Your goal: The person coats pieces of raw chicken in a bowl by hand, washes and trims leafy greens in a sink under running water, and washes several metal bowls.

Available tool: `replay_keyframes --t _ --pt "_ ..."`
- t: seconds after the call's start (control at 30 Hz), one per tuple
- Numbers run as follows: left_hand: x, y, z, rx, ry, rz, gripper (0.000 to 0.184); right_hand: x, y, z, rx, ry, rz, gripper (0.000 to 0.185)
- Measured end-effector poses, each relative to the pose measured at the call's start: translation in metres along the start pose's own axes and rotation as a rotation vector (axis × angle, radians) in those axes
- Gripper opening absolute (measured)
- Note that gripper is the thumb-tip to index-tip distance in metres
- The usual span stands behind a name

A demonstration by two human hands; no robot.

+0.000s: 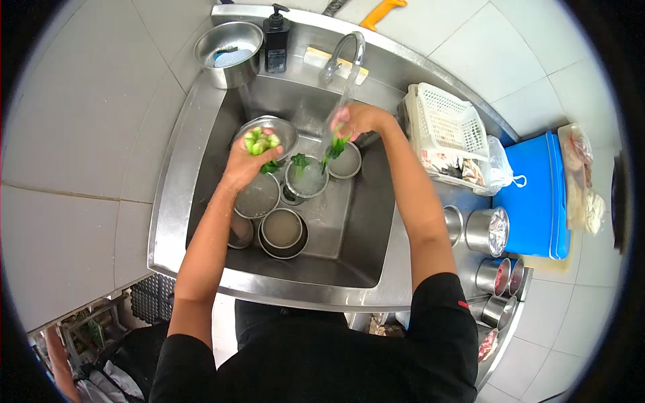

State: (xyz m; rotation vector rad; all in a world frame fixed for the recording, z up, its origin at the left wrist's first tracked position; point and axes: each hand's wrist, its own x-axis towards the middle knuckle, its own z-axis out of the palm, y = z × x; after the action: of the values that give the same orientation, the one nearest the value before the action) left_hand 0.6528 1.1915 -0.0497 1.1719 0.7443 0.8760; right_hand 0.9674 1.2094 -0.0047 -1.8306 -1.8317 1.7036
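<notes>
Left hand (246,161) cups stalks (261,141); right hand (359,119) extends greens (336,147) under running water (350,82).

You have a smooth, dull-sheened metal sink (363,248) mid-frame and a glossy metal tap (329,72) at upper centre. The stalks (261,141) you hold look smooth, wet and shiny. Your shirt (302,356), bottom, is matt black cloth; at right, the blue box (531,188) and white lattice basket (453,117) look like plastic.
</notes>
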Motion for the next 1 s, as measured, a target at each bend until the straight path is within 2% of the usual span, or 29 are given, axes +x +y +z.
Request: replay_keyframes --t 0.03,0.13,0.17,0.27,0.3,0.37,0.5,0.63,0.73,0.8,0.9,0.93,1.0 --pt "0.007 0.004 0.007 -0.001 -0.003 0.002 0.031 -0.007 -0.008 -0.003 -0.001 0.003 0.001 0.020" --pt "0.026 0.014 0.032 0.030 -0.222 0.039 0.035 -0.023 -0.022 -0.007 -0.007 0.059 -0.054 0.021" --pt "0.031 0.015 0.040 0.029 -0.228 0.037 0.035 -0.026 -0.026 -0.006 -0.006 0.043 -0.048 0.022" --pt "0.042 0.017 0.063 0.101 -0.511 -0.007 0.032 -0.031 -0.031 -0.004 0.028 0.014 -0.028 0.023" --pt "0.048 0.015 0.069 0.099 -0.514 -0.008 0.032 -0.032 -0.032 -0.004 0.058 -0.004 -0.018 0.022" --pt "0.054 0.009 0.082 0.203 -0.665 -0.033 0.033 -0.035 -0.032 -0.001 0.145 0.051 0.009 0.022" --pt "0.057 0.000 0.096 0.234 -0.682 0.010 0.032 -0.037 -0.025 0.004 0.433 0.240 0.063 0.023" --pt "0.055 -0.002 0.099 0.143 -0.599 0.007 0.031 -0.051 -0.025 0.008 0.420 0.272 -0.024 0.029" --pt "0.050 0.007 0.096 0.144 -0.548 -0.026 0.032 -0.065 -0.027 0.021 0.601 0.351 -0.026 0.040" --pt "0.049 0.014 0.090 0.086 -0.505 -0.057 0.033 -0.053 0.000 0.034 0.663 0.483 -0.079 0.049" --pt "0.039 0.034 0.084 -0.030 -0.465 -0.037 0.032 0.013 0.081 0.071 0.585 0.458 -0.062 0.053" --pt "0.036 0.038 0.082 -0.118 -0.467 -0.034 0.033 0.017 0.084 0.088 0.525 0.425 -0.135 0.056" --pt "0.034 0.041 0.075 -0.159 -0.458 -0.017 0.033 0.031 0.076 0.124 0.657 0.445 -0.023 0.061"
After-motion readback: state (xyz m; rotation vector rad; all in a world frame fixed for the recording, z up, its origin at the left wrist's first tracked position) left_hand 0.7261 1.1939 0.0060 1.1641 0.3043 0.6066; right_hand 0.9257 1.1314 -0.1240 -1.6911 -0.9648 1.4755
